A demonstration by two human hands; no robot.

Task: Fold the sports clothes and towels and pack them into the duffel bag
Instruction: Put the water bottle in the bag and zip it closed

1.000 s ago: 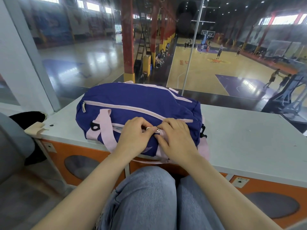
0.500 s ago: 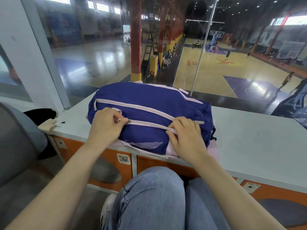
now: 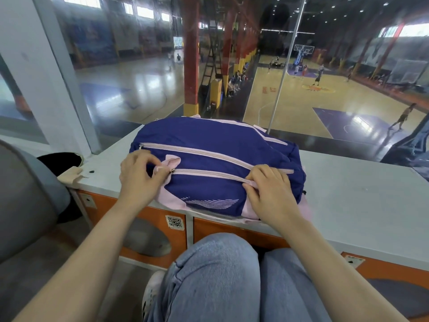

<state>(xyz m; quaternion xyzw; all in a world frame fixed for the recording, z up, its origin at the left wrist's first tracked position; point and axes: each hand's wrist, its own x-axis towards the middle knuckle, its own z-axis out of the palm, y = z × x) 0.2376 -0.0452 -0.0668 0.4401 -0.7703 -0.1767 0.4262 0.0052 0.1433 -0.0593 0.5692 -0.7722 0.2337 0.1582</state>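
Note:
A full blue duffel bag [image 3: 216, 145] with pale pink zips and straps lies on a white counter [image 3: 348, 194]. Its two long zips look closed. My left hand [image 3: 139, 177] pinches the metal zip pull [image 3: 173, 171] at the left end of the nearer zip, next to a pink strap loop. My right hand [image 3: 269, 189] presses down on the bag and pinches the right part of that same zip. No clothes or towels show outside the bag.
The counter tops orange lockers [image 3: 162, 226] and ends at a glass wall [image 3: 232, 66] overlooking basketball courts. A grey seat back [image 3: 23, 205] stands at my left. My knees in blue jeans [image 3: 232, 280] are below the counter's front edge.
My left hand has drawn the zip pull leftward along the nearer zip, from the middle to the bag's left end. My right hand stayed holding the zip's right part.

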